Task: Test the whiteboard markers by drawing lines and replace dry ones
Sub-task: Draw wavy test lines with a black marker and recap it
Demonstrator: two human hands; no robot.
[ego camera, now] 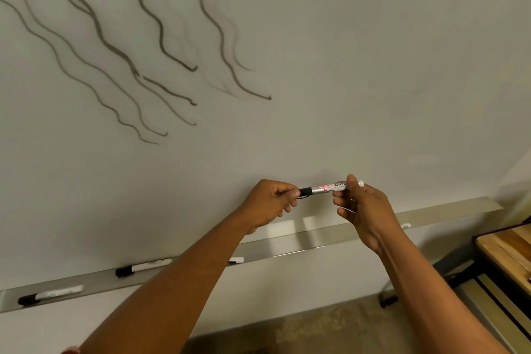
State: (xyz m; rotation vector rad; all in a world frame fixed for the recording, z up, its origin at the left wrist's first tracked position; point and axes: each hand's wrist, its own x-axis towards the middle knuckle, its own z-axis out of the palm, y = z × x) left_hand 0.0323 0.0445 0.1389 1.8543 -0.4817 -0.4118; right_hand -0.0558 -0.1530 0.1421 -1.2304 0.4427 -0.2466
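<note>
A white marker (327, 188) with a black cap is held level in front of the whiteboard (344, 66), just above the tray. My left hand (270, 202) pinches its black cap end. My right hand (363, 205) grips the white barrel near its tail. Several wavy dark lines (120, 49) cover the board's upper left. On the metal tray (445, 210) lie two capped markers at the left (50, 294) (143, 267). Another marker (237, 260) shows partly behind my left forearm, and a small white piece (405, 226) shows beside my right wrist.
A wooden table (508, 250) with a dark metal frame stands at the right, close to the board's end. Below the tray is the board's lower panel, then carpet floor (316, 330). A caster foot (388, 300) of the board stand sits on the floor.
</note>
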